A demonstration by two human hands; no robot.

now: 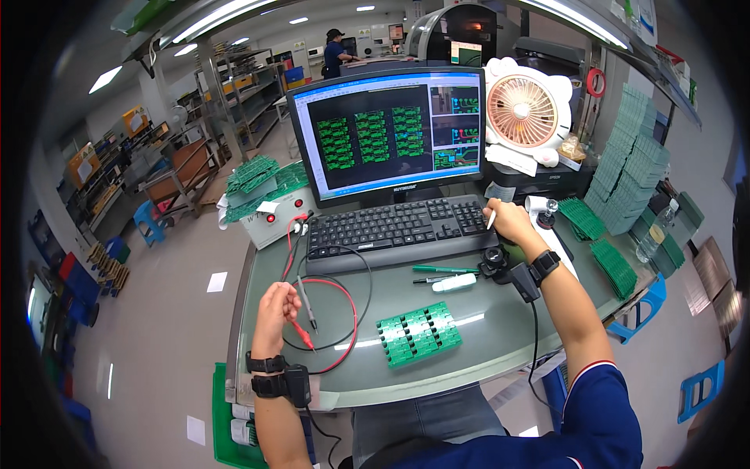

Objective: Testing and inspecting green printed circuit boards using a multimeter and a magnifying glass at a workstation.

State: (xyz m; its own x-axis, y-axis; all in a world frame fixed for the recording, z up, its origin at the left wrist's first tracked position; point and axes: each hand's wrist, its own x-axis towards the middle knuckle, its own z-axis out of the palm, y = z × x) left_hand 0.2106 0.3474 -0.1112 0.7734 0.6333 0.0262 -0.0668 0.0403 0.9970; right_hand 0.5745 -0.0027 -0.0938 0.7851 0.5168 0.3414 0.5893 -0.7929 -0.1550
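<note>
My left hand (276, 306) is at the left of the table with its fingers curled; what they hold, if anything, is hidden. Beside its fingertips is a grey test probe (307, 303), and a red test probe (303, 336) slants out just below them. In my right hand (512, 222) is a slim white pen-like stick (491, 220), held over the right end of the black keyboard (391, 231). A green printed circuit board panel (420, 334) lies on the table in front of me. The monitor (391, 133) displays a green board layout.
At left stands a white box (273, 223) with red terminals, boards stacked on it. Pens (444, 270), a white tube (455, 283) and a small black device (494, 259) lie below the keyboard. A fan (522, 109), board stacks (625, 160) and a bottle (655, 230) stand right.
</note>
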